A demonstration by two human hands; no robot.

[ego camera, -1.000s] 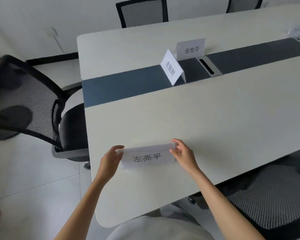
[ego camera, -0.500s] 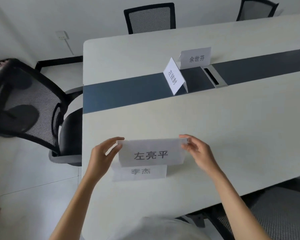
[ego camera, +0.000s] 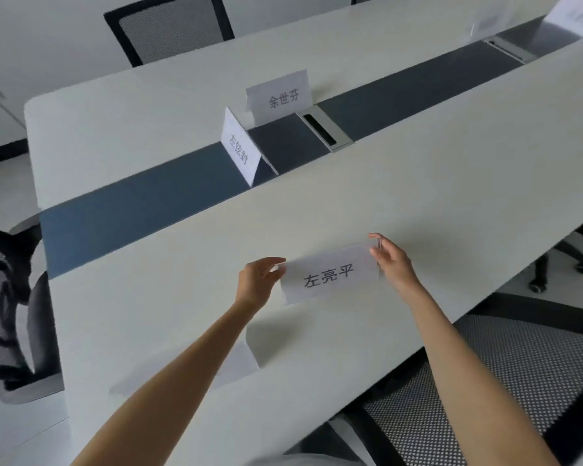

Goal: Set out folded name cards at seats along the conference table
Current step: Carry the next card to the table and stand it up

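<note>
Holding card [ego camera: 330, 276] by both ends, centre-right of frame, over near half of table [ego camera: 418, 183]; cannot tell whether its lower edge touches. Left hand [ego camera: 257, 286] pinches left end, right hand [ego camera: 392, 260] pinches right end, printed side toward wearer. Second card [ego camera: 238, 363] stands lower centre, partly behind left forearm. Two more cards, side-on card [ego camera: 239, 146] and facing card [ego camera: 280, 95], upper centre by dark strip [ego camera: 132, 210]. Blurred card [ego camera: 576, 15] top right. Mesh chair [ego camera: 519, 375] lower right.
</note>
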